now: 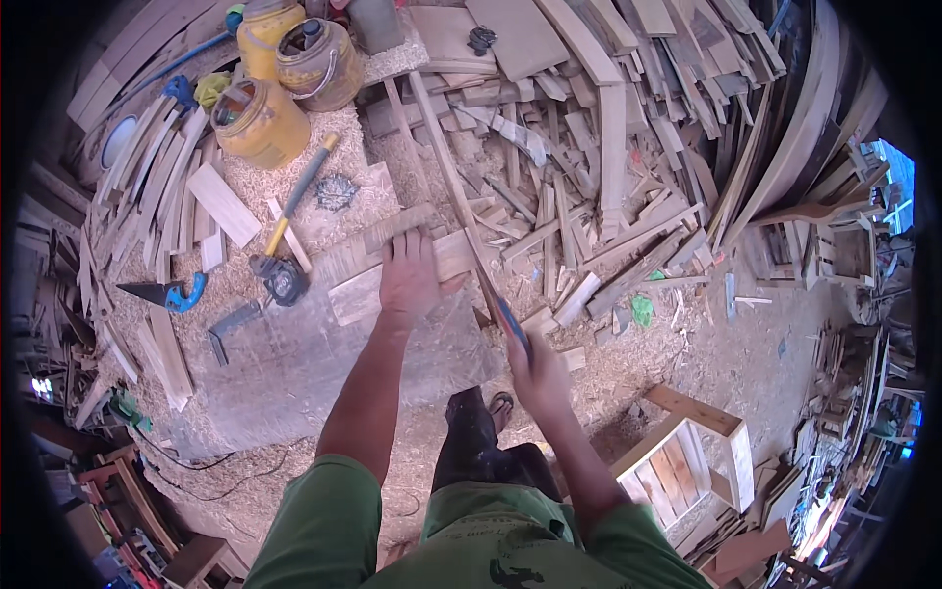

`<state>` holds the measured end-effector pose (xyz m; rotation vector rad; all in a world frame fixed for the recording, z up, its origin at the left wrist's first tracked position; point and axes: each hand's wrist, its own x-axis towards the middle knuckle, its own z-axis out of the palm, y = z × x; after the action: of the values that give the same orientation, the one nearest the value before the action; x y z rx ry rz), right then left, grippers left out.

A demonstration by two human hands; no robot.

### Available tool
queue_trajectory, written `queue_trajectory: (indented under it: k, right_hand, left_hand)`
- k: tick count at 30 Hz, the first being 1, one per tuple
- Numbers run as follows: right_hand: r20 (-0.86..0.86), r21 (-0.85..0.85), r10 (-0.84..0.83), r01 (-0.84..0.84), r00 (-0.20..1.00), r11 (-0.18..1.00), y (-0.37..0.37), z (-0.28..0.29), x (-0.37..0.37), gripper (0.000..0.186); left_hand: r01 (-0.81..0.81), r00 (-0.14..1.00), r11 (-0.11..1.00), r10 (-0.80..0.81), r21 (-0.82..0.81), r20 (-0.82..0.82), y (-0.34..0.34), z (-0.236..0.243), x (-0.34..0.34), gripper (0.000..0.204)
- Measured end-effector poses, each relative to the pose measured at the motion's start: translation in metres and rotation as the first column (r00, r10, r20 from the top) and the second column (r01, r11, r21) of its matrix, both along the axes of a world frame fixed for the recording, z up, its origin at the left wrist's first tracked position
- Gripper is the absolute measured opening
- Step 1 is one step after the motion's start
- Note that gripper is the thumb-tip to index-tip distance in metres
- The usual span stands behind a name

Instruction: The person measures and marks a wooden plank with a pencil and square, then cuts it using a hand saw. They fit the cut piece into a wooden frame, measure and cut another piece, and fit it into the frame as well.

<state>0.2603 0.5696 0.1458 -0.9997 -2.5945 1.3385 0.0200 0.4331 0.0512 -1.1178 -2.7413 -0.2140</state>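
My left hand (409, 275) presses a short pale wooden board (356, 295) down on the workbench (285, 368), fingers over its top and thumb out toward its right end. In my right hand (540, 378) is the blue handle of what looks like a handsaw (509, 322). Its thin blade shows almost edge-on, close by the board's right end, so where it touches is hard to see. Left of the board lie a hammer (294, 201) with a yellow and grey handle, a dark tape measure (285, 282), a small try square (234, 324) and another blue-handled saw (182, 294).
Yellow buckets (263, 128) and a clear, stained bucket (319, 64) stand at the bench's far left. Wood strips (157, 182) lie near them. Offcuts (579, 236) and shavings pile up beyond the bench. A wooden frame (677, 461) rests on the floor at my right.
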Motion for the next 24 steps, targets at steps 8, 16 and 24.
queue_trajectory:
  k: [8, 16, 24]
  right_hand:
    - [0.088, -0.075, 0.015, -0.008, 0.996, 0.997, -0.013, 0.094, 0.117, 0.029]
    - [0.042, -0.068, -0.007, 0.01, 0.999, 0.998, -0.001, 0.016, -0.003, 0.039]
    - [0.132, -0.183, -0.013, 0.037, 0.991, 0.982, -0.001, 0.087, 0.067, 0.036]
  left_hand:
    - [-0.031, 0.996, 0.997, 0.037, -0.075, 0.082, -0.012, -0.001, 0.0, 0.118]
    - [0.002, 0.999, 0.999, -0.001, -0.035, 0.038, -0.005, 0.0, -0.003, 0.119]
    - [-0.017, 0.999, 0.998, 0.019, -0.059, 0.033, -0.013, -0.005, -0.001, 0.113]
